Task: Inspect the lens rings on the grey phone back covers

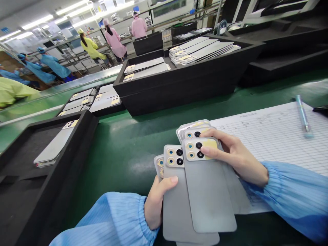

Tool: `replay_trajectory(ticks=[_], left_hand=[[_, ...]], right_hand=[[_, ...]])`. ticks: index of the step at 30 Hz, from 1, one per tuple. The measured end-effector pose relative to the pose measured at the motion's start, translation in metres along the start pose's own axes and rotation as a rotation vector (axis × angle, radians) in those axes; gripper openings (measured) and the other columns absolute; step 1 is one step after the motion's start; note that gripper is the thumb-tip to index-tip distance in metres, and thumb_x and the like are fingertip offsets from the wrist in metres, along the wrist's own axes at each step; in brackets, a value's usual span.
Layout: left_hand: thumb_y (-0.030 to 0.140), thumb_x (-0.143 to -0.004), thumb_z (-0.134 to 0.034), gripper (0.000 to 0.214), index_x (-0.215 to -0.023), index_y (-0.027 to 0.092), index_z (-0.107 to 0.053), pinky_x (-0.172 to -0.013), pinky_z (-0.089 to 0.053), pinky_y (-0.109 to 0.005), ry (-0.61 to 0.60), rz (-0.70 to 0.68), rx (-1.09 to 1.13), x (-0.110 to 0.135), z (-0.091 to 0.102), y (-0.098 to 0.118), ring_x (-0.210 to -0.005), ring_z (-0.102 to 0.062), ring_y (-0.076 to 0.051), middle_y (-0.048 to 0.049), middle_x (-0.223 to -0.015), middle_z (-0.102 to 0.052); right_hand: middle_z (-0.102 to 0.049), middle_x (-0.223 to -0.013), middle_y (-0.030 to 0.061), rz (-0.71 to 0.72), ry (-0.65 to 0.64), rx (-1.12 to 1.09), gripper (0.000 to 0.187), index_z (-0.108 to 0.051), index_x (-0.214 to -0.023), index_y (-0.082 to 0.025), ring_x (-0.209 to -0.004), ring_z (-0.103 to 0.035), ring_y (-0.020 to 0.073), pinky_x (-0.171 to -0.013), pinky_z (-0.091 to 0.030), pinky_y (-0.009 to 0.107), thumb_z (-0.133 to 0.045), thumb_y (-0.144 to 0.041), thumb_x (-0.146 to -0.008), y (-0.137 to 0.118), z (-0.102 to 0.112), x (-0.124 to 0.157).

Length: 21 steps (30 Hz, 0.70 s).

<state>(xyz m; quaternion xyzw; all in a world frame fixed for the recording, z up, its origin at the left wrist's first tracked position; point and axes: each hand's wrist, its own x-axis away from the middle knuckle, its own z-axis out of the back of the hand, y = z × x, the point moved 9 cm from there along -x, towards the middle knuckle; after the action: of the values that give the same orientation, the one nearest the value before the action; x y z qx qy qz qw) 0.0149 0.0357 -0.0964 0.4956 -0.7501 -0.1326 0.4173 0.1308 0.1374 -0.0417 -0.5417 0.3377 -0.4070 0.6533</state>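
Observation:
Grey phone back covers with camera cut-outs lie fanned in front of me. My left hand [160, 198] grips a few of them from the left side, its thumb across the face of a phone back cover [176, 201]. With thumb and fingers, my right hand [233, 152] pinches the top of another phone back cover [208, 194] at its camera plate, where a yellow film shows. This cover overlaps the left one. Behind it, a pile of more covers [181, 128] rests on the table at the paper's edge. The fingers under the covers are hidden.
Ahead stands a black foam tray [179, 82] with stacked covers. Another black tray [84, 136] at left holds a small stack of covers [57, 143]. A printed form [276, 136] with a blue pen [303, 116] lies at right. Several people work in the background.

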Motion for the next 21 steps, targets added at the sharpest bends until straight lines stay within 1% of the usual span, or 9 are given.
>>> replay_trajectory(ticks=[3, 6, 8, 10, 12, 14, 16, 18, 21], left_hand=[[0.020, -0.074, -0.054, 0.031, -0.104, 0.013, -0.057, -0.083, -0.045, -0.040, -0.041, -0.004, -0.063, 0.000, -0.004, 0.000, -0.089, -0.061, -0.026, -0.0100, -0.092, -0.067], [0.020, -0.074, -0.056, 0.030, -0.103, 0.014, -0.057, -0.082, -0.046, -0.038, -0.041, -0.005, -0.100, 0.001, -0.005, 0.000, -0.089, -0.061, -0.026, -0.0096, -0.089, -0.067], [0.020, -0.073, -0.057, 0.032, -0.104, 0.014, -0.057, -0.082, -0.046, -0.039, -0.008, -0.011, -0.090, 0.001, -0.002, -0.001, -0.090, -0.060, -0.026, -0.0097, -0.088, -0.067], [0.021, -0.072, -0.058, 0.036, -0.107, 0.015, -0.054, -0.082, -0.046, -0.040, 0.061, -0.026, -0.057, 0.001, 0.006, 0.000, -0.091, -0.060, -0.027, -0.0096, -0.092, -0.067], [0.021, -0.071, -0.058, 0.042, -0.113, 0.018, -0.050, -0.083, -0.045, -0.042, 0.130, -0.062, -0.006, 0.001, 0.013, 0.003, -0.092, -0.060, -0.027, -0.0089, -0.097, -0.066], [0.021, -0.071, -0.056, 0.044, -0.114, 0.020, -0.049, -0.083, -0.045, -0.043, 0.161, -0.088, 0.038, 0.001, 0.018, 0.005, -0.092, -0.060, -0.028, -0.0085, -0.098, -0.066], [0.024, -0.070, -0.055, 0.040, -0.109, 0.016, -0.054, -0.080, -0.047, -0.042, 0.147, -0.061, 0.051, 0.001, 0.017, 0.004, -0.089, -0.061, -0.028, -0.0101, -0.093, -0.067], [0.029, -0.068, -0.055, 0.036, -0.099, 0.011, -0.060, -0.074, -0.050, -0.039, 0.106, -0.004, 0.035, 0.001, 0.014, 0.001, -0.081, -0.063, -0.028, -0.0128, -0.085, -0.068], [0.031, -0.067, -0.055, 0.033, -0.088, 0.007, -0.064, -0.062, -0.052, -0.035, 0.046, 0.024, 0.006, 0.004, 0.006, 0.000, -0.071, -0.064, -0.027, -0.0138, -0.077, -0.069]], right_hand=[[-0.057, -0.084, -0.0003, -0.001, -0.020, -0.059, 0.017, -0.055, -0.083, -0.023, -0.075, -0.054, 0.0172, -0.060, -0.044, 0.025, -0.060, -0.035, -0.072, 0.002, 0.000, -0.001], [-0.055, -0.081, -0.0004, 0.008, -0.033, -0.124, 0.017, -0.055, -0.081, -0.022, -0.071, -0.053, 0.0157, -0.059, -0.044, 0.024, -0.060, -0.034, -0.071, 0.002, -0.003, 0.000], [-0.055, -0.080, -0.0011, -0.002, -0.019, -0.180, 0.016, -0.055, -0.081, -0.023, -0.070, -0.054, 0.0148, -0.058, -0.044, 0.023, -0.062, -0.033, -0.070, 0.004, -0.002, 0.000], [-0.056, -0.079, -0.0021, -0.028, 0.014, -0.241, 0.017, -0.055, -0.080, -0.025, -0.069, -0.055, 0.0140, -0.057, -0.045, 0.021, -0.064, -0.032, -0.069, 0.007, 0.002, 0.000], [-0.057, -0.076, -0.0028, -0.069, 0.047, -0.306, 0.017, -0.055, -0.080, -0.026, -0.067, -0.056, 0.0132, -0.056, -0.046, 0.020, -0.066, -0.031, -0.068, 0.011, 0.006, 0.000], [-0.058, -0.074, -0.0030, -0.117, 0.078, -0.382, 0.018, -0.054, -0.081, -0.026, -0.064, -0.058, 0.0128, -0.053, -0.047, 0.020, -0.066, -0.029, -0.068, 0.014, 0.009, 0.000], [-0.060, -0.073, -0.0023, -0.165, 0.098, -0.460, 0.020, -0.052, -0.083, -0.025, -0.060, -0.059, 0.0130, -0.050, -0.048, 0.020, -0.066, -0.027, -0.069, 0.016, 0.009, 0.001], [-0.062, -0.072, -0.0017, -0.207, 0.111, -0.531, 0.020, -0.050, -0.085, -0.025, -0.056, -0.060, 0.0139, -0.048, -0.049, 0.021, -0.064, -0.026, -0.070, 0.015, 0.009, 0.002], [-0.061, -0.070, -0.0020, -0.227, 0.116, -0.558, 0.017, -0.050, -0.087, -0.025, -0.053, -0.059, 0.0136, -0.047, -0.050, 0.023, -0.059, -0.026, -0.073, 0.013, 0.011, 0.001]])
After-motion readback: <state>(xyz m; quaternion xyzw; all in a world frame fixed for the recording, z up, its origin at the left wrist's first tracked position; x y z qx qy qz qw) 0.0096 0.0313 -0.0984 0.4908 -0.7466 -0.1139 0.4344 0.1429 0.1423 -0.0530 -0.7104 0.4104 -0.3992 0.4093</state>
